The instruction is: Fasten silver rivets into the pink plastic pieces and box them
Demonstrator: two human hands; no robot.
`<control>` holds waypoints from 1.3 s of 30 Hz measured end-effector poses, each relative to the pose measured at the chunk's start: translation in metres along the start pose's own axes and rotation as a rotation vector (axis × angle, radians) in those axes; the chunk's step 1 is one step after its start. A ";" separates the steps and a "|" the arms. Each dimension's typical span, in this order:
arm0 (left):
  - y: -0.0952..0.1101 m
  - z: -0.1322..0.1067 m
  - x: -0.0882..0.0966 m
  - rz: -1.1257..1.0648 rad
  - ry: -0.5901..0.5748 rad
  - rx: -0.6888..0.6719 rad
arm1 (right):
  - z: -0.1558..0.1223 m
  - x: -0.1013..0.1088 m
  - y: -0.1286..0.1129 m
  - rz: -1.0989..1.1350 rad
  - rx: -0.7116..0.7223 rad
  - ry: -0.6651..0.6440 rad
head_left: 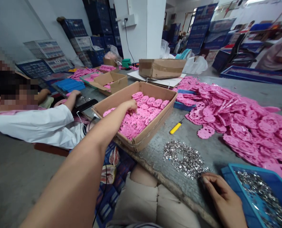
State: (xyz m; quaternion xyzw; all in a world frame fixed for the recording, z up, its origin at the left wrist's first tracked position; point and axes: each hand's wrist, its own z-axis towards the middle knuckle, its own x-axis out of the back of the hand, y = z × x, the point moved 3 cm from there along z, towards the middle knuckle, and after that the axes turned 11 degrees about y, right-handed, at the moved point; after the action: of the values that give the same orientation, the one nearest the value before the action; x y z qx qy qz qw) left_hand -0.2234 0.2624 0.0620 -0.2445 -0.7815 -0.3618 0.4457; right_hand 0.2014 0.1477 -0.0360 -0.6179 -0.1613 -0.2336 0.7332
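My left hand reaches far out into a cardboard box of pink round plastic pieces. Its fingers are curled down onto the pieces near the box's middle; whether they grip one is hidden. My right hand rests on the grey table's near edge, fingers bent with the tips together at the rim of a heap of small silver metal parts. A blue tray with more silver parts sits just right of that hand.
A big pile of pink pieces covers the table's right side. A yellow-handled tool lies beside the box. Another person in a white sleeve works at the left. More cardboard boxes and blue crates stand behind.
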 end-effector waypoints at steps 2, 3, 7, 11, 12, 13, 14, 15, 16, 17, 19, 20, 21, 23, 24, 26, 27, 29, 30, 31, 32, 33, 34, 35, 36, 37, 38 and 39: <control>0.001 -0.003 0.000 0.020 0.016 -0.005 | -0.001 0.000 -0.001 0.006 0.018 0.009; 0.001 -0.007 0.001 0.034 0.030 -0.014 | -0.002 0.000 -0.001 0.015 0.029 0.010; 0.007 -0.022 0.014 0.098 0.113 -0.113 | -0.002 -0.001 -0.006 0.044 0.018 0.009; 0.020 -0.038 0.037 0.150 0.209 -0.246 | 0.024 -0.010 -0.034 -0.124 0.043 0.055; 0.024 -0.045 0.041 0.156 0.242 -0.282 | 0.036 -0.016 -0.045 -0.226 0.085 0.060; 0.028 -0.054 0.045 0.158 0.285 -0.320 | 0.050 -0.022 -0.057 -0.331 0.114 0.095; 0.032 -0.065 0.048 0.157 0.340 -0.367 | 0.065 -0.028 -0.069 -0.368 0.126 0.127; 0.035 -0.078 0.050 0.153 0.399 -0.423 | 0.080 -0.035 -0.079 -0.415 0.141 0.151; 0.037 -0.093 0.050 0.146 0.467 -0.482 | 0.094 -0.042 -0.087 -0.587 0.181 0.131; 0.038 -0.110 0.049 0.148 0.533 -0.557 | 0.108 -0.048 -0.093 -0.644 0.185 0.125; 0.032 -0.145 0.041 0.135 0.610 -0.693 | 0.130 -0.054 -0.097 -0.721 0.200 0.100; 0.025 -0.161 0.035 0.125 0.635 -0.756 | 0.137 -0.054 -0.095 -0.748 0.217 0.076; 0.017 -0.176 0.028 0.099 0.650 -0.820 | 0.142 -0.054 -0.093 -0.780 0.241 0.045; -0.002 -0.200 0.012 0.016 0.640 -0.935 | 0.144 -0.052 -0.085 -0.843 0.302 -0.034; -0.012 -0.208 0.004 -0.023 0.613 -0.977 | 0.142 -0.051 -0.082 -0.868 0.330 -0.075; -0.028 -0.220 -0.012 -0.094 0.564 -1.009 | 0.137 -0.052 -0.077 -0.899 0.375 -0.152; -0.033 -0.224 -0.019 -0.132 0.538 -1.010 | 0.134 -0.054 -0.076 -0.905 0.391 -0.182; -0.039 -0.229 -0.033 -0.204 0.462 -0.988 | 0.131 -0.057 -0.078 -0.900 0.408 -0.222; -0.040 -0.231 -0.040 -0.241 0.416 -0.964 | 0.131 -0.058 -0.082 -0.889 0.411 -0.230; -0.040 -0.233 -0.048 -0.285 0.368 -0.931 | 0.130 -0.058 -0.087 -0.872 0.411 -0.233; -0.039 -0.233 -0.056 -0.338 0.324 -0.889 | 0.129 -0.057 -0.093 -0.848 0.408 -0.230; -0.038 -0.233 -0.065 -0.406 0.288 -0.835 | 0.128 -0.055 -0.100 -0.819 0.404 -0.225; -0.036 -0.231 -0.074 -0.492 0.257 -0.776 | 0.124 -0.052 -0.108 -0.784 0.399 -0.222; -0.034 -0.229 -0.084 -0.591 0.232 -0.713 | 0.119 -0.048 -0.116 -0.742 0.394 -0.226; -0.031 -0.227 -0.094 -0.705 0.214 -0.647 | 0.110 -0.045 -0.124 -0.693 0.390 -0.240; -0.027 -0.224 -0.104 -0.816 0.188 -0.591 | 0.099 -0.041 -0.132 -0.638 0.388 -0.270; -0.023 -0.222 -0.114 -0.910 0.157 -0.533 | 0.085 -0.038 -0.139 -0.577 0.386 -0.317; -0.018 -0.221 -0.124 -1.001 0.117 -0.477 | 0.070 -0.036 -0.144 -0.511 0.389 -0.378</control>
State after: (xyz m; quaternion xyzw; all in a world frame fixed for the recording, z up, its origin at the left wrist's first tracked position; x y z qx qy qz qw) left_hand -0.0612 0.0710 0.0231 0.0830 -0.6728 -0.7090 0.1946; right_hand 0.0972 0.2033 0.0778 -0.4391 -0.4843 -0.2559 0.7121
